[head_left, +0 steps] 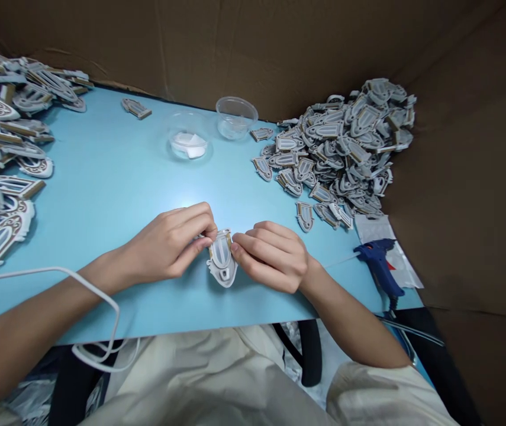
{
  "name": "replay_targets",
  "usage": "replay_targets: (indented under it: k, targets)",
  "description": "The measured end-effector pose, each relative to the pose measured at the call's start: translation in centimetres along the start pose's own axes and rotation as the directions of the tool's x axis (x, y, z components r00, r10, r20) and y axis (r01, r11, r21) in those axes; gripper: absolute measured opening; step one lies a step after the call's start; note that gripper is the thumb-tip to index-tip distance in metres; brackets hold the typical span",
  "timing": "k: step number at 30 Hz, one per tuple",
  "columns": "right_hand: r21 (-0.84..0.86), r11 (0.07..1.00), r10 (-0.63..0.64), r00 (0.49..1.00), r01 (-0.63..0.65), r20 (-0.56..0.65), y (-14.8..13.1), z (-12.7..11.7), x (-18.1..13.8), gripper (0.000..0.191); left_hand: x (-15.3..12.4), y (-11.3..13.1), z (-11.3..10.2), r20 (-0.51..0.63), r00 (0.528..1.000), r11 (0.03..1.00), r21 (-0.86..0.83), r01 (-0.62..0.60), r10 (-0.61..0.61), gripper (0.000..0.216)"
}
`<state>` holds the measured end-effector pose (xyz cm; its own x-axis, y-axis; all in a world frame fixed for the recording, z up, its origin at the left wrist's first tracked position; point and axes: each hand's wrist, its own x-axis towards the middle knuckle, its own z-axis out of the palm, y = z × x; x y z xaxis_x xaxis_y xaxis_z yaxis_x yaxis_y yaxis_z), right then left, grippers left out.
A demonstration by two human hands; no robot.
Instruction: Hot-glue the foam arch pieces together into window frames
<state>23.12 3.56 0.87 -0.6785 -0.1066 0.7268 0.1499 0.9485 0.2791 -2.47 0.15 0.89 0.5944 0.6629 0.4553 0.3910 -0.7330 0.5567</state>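
Observation:
Near the table's front edge, a small white and gold arched window-shaped plastic piece (pixel 223 259) is held between my two hands, its pointed end towards me. My left hand (pixel 175 239) pinches its far left corner between thumb and fingertips. On the other side, my right hand (pixel 274 254) has its thumb and fingers closed at the right edge. The fingertips cover parts of both edges, so I cannot tell whether anything smaller is in them.
Grey-white arched pieces (pixel 337 148) are heaped at the right, with more patterned ones (pixel 4 130) at the left. Two clear plastic bowls (pixel 236 118) stand at the back. A blue glue gun (pixel 379 269) lies on the right. A white cable (pixel 64 270) crosses my left forearm.

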Motion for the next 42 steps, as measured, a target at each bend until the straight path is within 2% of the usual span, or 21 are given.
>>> replay_targets:
  k: [3,8,12,15,17,20,22,23,27,30,32,35,37,39,42]
  targets:
    - [0.008,1.0,0.021,1.0,-0.021,0.004,0.1,0.1,0.1,0.018,-0.1,-0.2,0.4,-0.036,0.999,1.0,0.027,-0.007,0.007,0.018]
    - [0.012,0.999,0.049,0.999,-0.049,0.019,-0.1,-0.4,0.3,0.017,0.1,-0.3,0.3,-0.167,0.986,1.0,-0.003,-0.012,0.011,0.019]
    - [0.021,0.998,0.065,0.998,-0.066,0.016,-0.2,-0.6,0.3,0.013,0.0,-0.5,0.1,-0.297,0.952,0.997,-0.045,0.059,-0.07,0.022]
    - [0.002,0.996,0.09,0.996,-0.09,0.012,-0.2,-0.7,0.2,0.011,-0.1,-1.2,0.0,-0.407,0.893,0.979,-0.152,0.139,-0.19,0.029]
    - [-0.025,0.994,0.107,0.994,-0.107,-0.002,-0.1,-0.7,0.0,0.012,-0.1,-1.9,-0.2,-0.476,0.832,0.947,-0.275,0.165,-0.284,0.033]
    - [-0.052,0.989,0.134,0.99,-0.136,-0.034,0.1,-0.8,-0.1,0.013,0.1,-3.4,-0.7,-0.583,0.713,0.879,-0.466,0.099,-0.389,0.036]
    - [-0.047,0.988,0.147,0.987,-0.15,-0.065,0.3,-0.8,-0.1,0.014,0.2,-4.3,-1.1,-0.621,0.661,0.848,-0.528,0.044,-0.421,0.037]
    - [-0.039,0.987,0.155,0.985,-0.158,-0.078,0.3,-0.8,-0.2,0.015,0.3,-4.6,-1.2,-0.626,0.651,0.84,-0.542,0.033,-0.43,0.037]
    - [-0.007,0.981,0.194,0.976,-0.196,-0.101,0.1,-0.8,-0.1,0.016,0.2,-4.8,-1.1,-0.583,0.671,0.823,-0.564,0.073,-0.459,0.04]
    - [-0.002,0.981,0.193,0.976,-0.194,-0.098,-0.1,-0.9,-0.1,0.016,0.2,-3.7,-0.8,-0.469,0.758,0.838,-0.513,0.184,-0.453,0.043]
    - [-0.006,0.984,0.178,0.981,-0.179,-0.08,-0.1,-0.9,-0.1,0.015,0.2,-2.6,-0.6,-0.344,0.826,0.843,-0.471,0.26,-0.447,0.042]
    - [0.006,0.989,0.146,0.989,-0.146,-0.038,-0.1,-0.6,-0.1,0.013,0.4,-1.1,-0.2,-0.173,0.881,0.823,-0.469,0.32,-0.441,0.033]
    - [0.025,0.992,0.125,0.992,-0.124,-0.019,0.0,-0.4,-0.1,0.011,0.5,-0.5,0.2,-0.104,0.902,0.815,-0.48,0.323,-0.419,0.026]
    - [0.037,0.993,0.109,0.994,-0.108,-0.012,0.1,-0.1,-0.2,0.011,0.5,-0.2,0.5,-0.082,0.913,0.822,-0.473,0.318,-0.4,0.025]
    - [0.029,0.99,0.137,0.99,-0.136,-0.021,0.6,0.3,-0.6,0.012,0.5,-0.6,0.5,-0.148,0.875,0.817,-0.456,0.353,-0.461,0.03]
